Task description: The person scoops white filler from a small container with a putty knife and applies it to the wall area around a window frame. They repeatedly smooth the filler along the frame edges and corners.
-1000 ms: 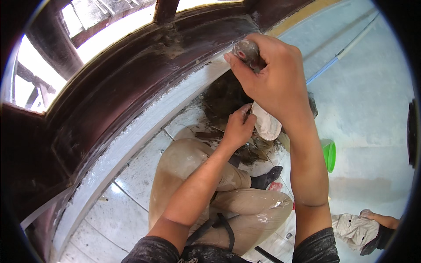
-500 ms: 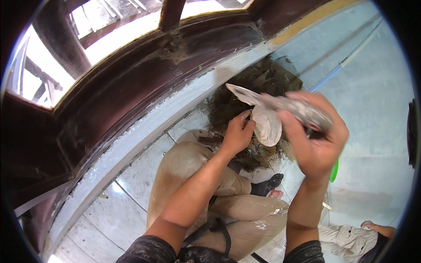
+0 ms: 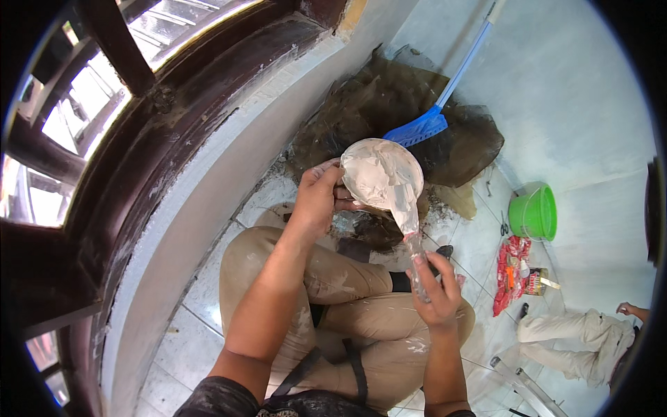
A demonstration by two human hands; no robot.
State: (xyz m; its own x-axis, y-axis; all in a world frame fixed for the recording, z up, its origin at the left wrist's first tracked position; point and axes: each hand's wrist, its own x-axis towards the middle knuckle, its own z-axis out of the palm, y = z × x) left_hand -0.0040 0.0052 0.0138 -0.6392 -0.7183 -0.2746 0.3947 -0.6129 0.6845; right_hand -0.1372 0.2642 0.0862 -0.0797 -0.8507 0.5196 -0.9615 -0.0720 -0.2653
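At the far left, a dark wooden window frame (image 3: 201,132) curves over a pale ledge (image 3: 177,201) that bends down toward the lower edge. Right of it, the left forearm rises from the bottom, slanting up and rightward over the person's tan trousers (image 3: 257,267). The left hand (image 3: 321,198) is at the left side of a round bowl (image 3: 420,169), thumb near the rim and fingers partly curled beneath, so the hand is closed only as far as the bowl allows. The bowl is held above the floor in front of the knees, its open top facing the camera, with pale paste (image 3: 368,170) heaped mostly toward its left. Behind it lie dark sheeting (image 3: 368,90) and a blue long-handled tool (image 3: 420,128). A scraper (image 3: 403,210) has its paste-coated blade over the bowl's lower right edge, its handle pointing down. The right hand (image 3: 439,295) wraps that handle, fingers bent round it with the thumb alongside; the right forearm stands nearly upright below. Farther right are small scissors (image 3: 504,227), a red bag (image 3: 501,281), a green bucket (image 3: 549,208) near the wall, a tin (image 3: 535,283), and another person's pale trousers (image 3: 566,333).
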